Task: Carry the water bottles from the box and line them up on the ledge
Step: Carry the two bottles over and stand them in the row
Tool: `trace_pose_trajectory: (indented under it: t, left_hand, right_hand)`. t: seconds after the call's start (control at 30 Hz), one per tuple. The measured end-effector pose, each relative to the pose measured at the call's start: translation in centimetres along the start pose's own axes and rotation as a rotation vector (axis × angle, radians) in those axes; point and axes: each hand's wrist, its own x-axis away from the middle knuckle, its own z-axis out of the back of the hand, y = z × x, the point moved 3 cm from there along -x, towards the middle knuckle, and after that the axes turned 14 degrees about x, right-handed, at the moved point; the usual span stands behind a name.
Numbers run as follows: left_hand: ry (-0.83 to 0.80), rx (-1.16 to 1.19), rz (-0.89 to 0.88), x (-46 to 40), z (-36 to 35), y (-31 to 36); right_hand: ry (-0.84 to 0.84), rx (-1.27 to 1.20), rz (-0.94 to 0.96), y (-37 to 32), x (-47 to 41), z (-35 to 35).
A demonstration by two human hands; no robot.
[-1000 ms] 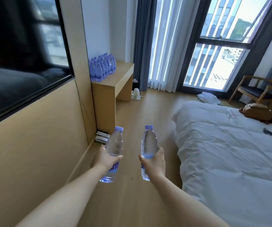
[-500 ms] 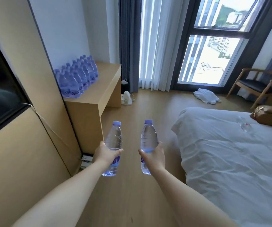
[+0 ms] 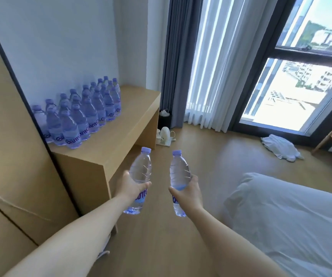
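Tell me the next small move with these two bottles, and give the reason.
Probably carry both forward and left to the ledge and stand them at the near end of the bottle rows. The left hand and right hand each hold an upright bottle over the floor, short of the ledge, whose front part is bare wood.

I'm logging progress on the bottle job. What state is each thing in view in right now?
Left hand: closed around a bottle.
Left bottle: upright, capped, held off the ledge.
Right hand: closed around a bottle.
Right bottle: upright, capped, held.
Bottles on the ledge: standing in rows, capped, by the wall.
Ledge: front part bare.
Curtains: drawn partly aside.
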Motion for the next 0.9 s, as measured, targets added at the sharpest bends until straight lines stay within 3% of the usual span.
trace_pose_trajectory:
  t: [0.2, 0.37, 0.63, 0.9]
  left_hand:
    - [0.094, -0.073, 0.035, -10.5, -1.9, 4.1]
    - [0.109, -0.068, 0.051, -21.2, -4.1, 6.2]
    - [0.118, -0.025, 0.085, -40.2, -6.7, 9.5]
    - [0.125, -0.068, 0.122, -53.8, -8.7, 12.3]
  right_hand:
    - [-0.122, -0.014, 0.025, -4.4, -12.5, -0.4]
    - [-0.111, 0.039, 0.056, -7.0, -22.9, -2.8]
    - [-0.203, 0.242, 0.164, -12.9, -40.1, -6.8]
    - [-0.25, 0.191, 0.167, -18.2, -55.1, -9.9]
